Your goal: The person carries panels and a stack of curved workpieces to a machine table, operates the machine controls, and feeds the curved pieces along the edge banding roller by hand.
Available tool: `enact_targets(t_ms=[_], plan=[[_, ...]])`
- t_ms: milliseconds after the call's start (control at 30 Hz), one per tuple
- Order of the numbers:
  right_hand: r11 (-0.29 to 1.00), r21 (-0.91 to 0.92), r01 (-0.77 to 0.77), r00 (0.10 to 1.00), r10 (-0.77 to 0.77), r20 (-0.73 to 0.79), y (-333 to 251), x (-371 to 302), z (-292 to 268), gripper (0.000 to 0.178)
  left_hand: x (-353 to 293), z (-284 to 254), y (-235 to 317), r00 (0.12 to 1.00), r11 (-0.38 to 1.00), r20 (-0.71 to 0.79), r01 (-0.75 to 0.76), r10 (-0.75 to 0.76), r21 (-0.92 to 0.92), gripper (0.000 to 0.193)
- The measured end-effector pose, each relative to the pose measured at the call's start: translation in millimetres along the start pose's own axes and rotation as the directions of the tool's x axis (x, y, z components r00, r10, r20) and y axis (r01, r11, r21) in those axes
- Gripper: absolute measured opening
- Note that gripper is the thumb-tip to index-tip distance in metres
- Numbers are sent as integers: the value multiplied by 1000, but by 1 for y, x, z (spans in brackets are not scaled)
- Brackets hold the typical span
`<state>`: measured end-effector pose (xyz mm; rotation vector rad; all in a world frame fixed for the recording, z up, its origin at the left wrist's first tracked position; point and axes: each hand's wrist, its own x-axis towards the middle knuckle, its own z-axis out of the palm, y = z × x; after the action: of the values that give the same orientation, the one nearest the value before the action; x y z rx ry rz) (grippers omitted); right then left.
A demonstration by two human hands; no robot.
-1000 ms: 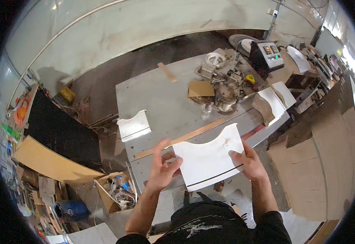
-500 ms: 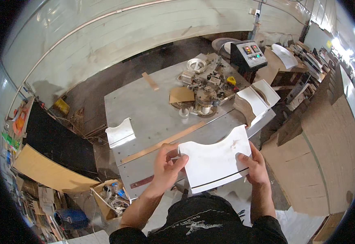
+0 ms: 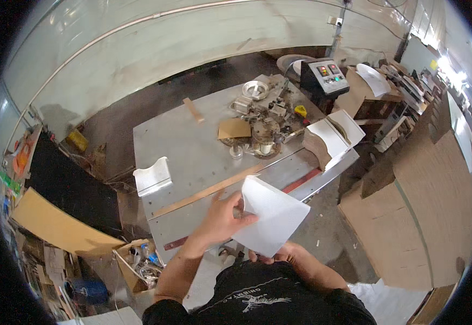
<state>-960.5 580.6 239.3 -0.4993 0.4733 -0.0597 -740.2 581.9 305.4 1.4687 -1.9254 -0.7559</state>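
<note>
I hold a white flat panel (image 3: 271, 216) tilted up in front of my chest, over the near edge of the grey metal worktable (image 3: 192, 146). My left hand (image 3: 222, 216) grips the panel's upper left edge. Below it, my right hand (image 3: 287, 254) grips its bottom edge, with only the fingers and wrist showing under the panel. A long thin wooden strip (image 3: 209, 190) lies on the table just beyond my left hand.
A small curved white piece (image 3: 152, 174) sits at the table's left. A stack of white-faced curved pieces (image 3: 330, 138) stands at its right end, with metal parts (image 3: 260, 122) and a cardboard piece (image 3: 234, 129) behind. A control box (image 3: 328, 76) and cardboard sheets (image 3: 425, 206) are to the right.
The white panel has been lifted off the table's near edge and tilted up toward me; my right hand has shifted from its right side to its bottom edge.
</note>
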Motion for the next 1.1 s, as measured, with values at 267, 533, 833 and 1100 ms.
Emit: enact_targets(t_ms=[267,533,833,1100], plan=[[606,-436,665,433,-789,-435,-24,-2,16,41,-15,5,1,961,854,-97,181,-259,-488,43],[283,-782,556,202,-958,-203,-23,-11,84,42,-14,-2,30,905,842,-351,14,-239,-539,67],[255,-873,415,218,-960,-177,-14,-27,95,48,-15,-6,39,904,951,-422,-64,-74,-304,60],[420,-597,684,268,-905,-330,-44,-26,85,42,-8,-12,24,931,466,-190,-24,-313,-884,55]])
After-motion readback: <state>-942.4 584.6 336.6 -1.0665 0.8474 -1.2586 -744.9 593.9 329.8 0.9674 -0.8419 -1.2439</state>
